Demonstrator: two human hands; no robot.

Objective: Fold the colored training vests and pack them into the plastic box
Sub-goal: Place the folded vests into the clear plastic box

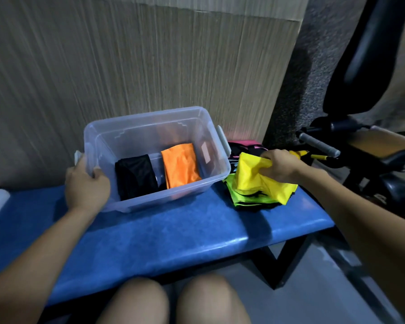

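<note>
Here, in the head view, the left hand (pixel 85 183) grips the near-left corner of the box (pixel 216 181) at frame centre, where a black vest (pixel 136 177) and an orange vest (pixel 180 166) lie folded side by side. The right hand (pixel 279 166), right of centre, pinches a yellow vest (pixel 255 177) bunched on a green vest (pixel 237 198) atop the pile beside the box. Risks: that bunched grip could undo any fold on lifting; the vest underneath might drag along and slide off the desk (pixel 173 235) edge; a snag on the box rim could tip it.
</note>
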